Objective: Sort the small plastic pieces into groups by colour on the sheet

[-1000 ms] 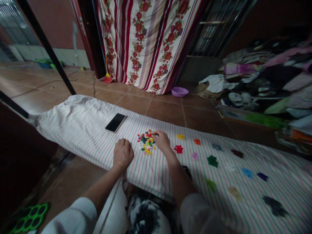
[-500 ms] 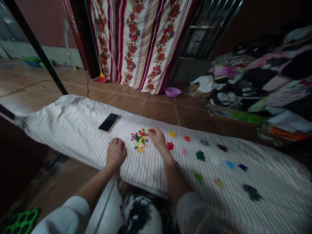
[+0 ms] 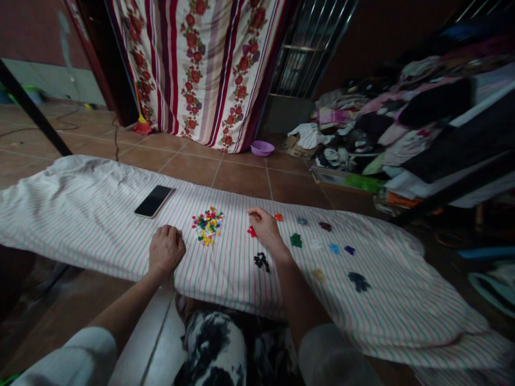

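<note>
My right hand (image 3: 265,228) is in a pinch over the sorted groups, a small dark piece between thumb and fingertips; its exact colour is hard to tell. Beneath the fingers a red group (image 3: 251,231) shows in part. My left hand (image 3: 166,249) rests palm down on the striped cloth (image 3: 225,279), fingers curled under, so anything inside is hidden. Between the hands lies a mixed pile of small coloured pieces (image 3: 207,228). Single-colour groups spread to the right: black (image 3: 261,261), dark green (image 3: 296,240), orange (image 3: 278,217), blue (image 3: 333,248) and several others.
A phone (image 3: 154,201) lies on the cloth left of the pile. Past the far edge are a tiled floor, a purple basin (image 3: 262,149) and a floral curtain (image 3: 209,69). Clothes (image 3: 386,115) are heaped at the right.
My right hand has moved from the mixed pile's edge rightward to the sorted groups, carrying the small piece. My left hand stays on the cloth. The view has swung to the right.
</note>
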Demonstrator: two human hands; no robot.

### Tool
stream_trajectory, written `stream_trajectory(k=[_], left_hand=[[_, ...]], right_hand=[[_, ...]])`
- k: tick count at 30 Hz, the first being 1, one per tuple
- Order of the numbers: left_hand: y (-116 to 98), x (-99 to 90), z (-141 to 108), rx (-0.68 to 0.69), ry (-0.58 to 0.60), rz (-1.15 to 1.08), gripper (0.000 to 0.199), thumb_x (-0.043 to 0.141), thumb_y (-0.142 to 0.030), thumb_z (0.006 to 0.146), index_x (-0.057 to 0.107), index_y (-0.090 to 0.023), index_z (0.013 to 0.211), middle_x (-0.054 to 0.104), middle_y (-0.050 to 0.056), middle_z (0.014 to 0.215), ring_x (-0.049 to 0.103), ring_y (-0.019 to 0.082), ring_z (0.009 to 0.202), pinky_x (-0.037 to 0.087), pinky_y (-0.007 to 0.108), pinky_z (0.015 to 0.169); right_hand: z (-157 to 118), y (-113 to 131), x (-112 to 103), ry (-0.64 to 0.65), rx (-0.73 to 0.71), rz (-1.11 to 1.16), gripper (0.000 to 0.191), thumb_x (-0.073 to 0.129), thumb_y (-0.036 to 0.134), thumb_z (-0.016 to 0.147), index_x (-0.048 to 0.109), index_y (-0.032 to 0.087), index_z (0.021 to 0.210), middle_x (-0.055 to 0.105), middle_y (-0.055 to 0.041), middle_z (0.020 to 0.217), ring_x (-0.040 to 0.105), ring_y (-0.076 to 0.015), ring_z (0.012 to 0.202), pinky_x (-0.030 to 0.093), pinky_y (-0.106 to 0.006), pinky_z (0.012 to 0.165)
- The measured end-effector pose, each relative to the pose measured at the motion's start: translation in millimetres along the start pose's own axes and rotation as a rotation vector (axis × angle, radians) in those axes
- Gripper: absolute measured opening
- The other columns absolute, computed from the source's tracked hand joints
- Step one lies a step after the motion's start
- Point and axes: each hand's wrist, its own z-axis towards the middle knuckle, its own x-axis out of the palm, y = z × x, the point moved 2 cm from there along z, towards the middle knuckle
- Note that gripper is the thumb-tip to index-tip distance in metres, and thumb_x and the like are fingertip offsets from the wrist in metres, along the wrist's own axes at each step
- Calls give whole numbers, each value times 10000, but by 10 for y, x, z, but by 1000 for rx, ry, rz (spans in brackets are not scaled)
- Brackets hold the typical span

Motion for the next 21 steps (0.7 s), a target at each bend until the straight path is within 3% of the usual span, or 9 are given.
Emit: stream_trajectory(k=[5,11,15,21], left_hand=[[3,0,-1,24,-6,24,131,443,-233,839,561,-183,810,595,115,859,531,277,882,419,392,784],[16,19,5,16,8,35,158,429,-251,838,567,-180,809,593,119,848,538,273,878,420,388,787],[11,17,14,10,20,46,183,409,-272,839,567,-185,807,605,126,864,536,278,877,421,395,784],[-7,-5,16,4,31,57,213,396,-283,834,576,-170,826,602,134,872,536,275,889,417,389,796]], right_hand=[[-84,-257,-561,-94,-22,-173,295,447,184,752,706,222,886,721,-42,932,655,-188,878,491,-319,850],[-251,-688,-1110,-168,117,-427,290,509,164,722,694,201,942,714,-55,798,643,-191,721,471,-295,695],[-328,-876,-1255,-161,145,-468,218,525,170,724,689,221,858,702,-37,753,636,-184,712,447,-279,667],[-358,-935,-1239,-98,167,-473,221,524,164,743,704,226,855,715,-32,789,641,-179,743,429,-264,675]])
